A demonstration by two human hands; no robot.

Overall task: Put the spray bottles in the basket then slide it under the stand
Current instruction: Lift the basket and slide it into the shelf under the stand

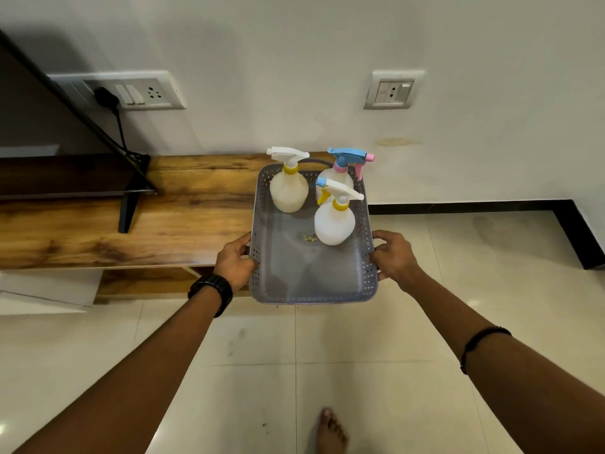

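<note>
Hands [234,262] gripping grey perforated basket [311,276]

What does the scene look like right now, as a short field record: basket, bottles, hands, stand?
basket: grey perforated plastic basket, held by its two long sides, partly over the edge of the wooden stand
bottles: three, all upright inside the basket: white-trigger bottle with yellow collar, blue-and-pink-trigger bottle, white-trigger bottle with blue nozzle tip
left hand: gripping the left rim; black watch on the wrist
right hand: gripping the right rim
task state: bottles loaded; basket not yet under the stand
floor: pale tiles
</note>
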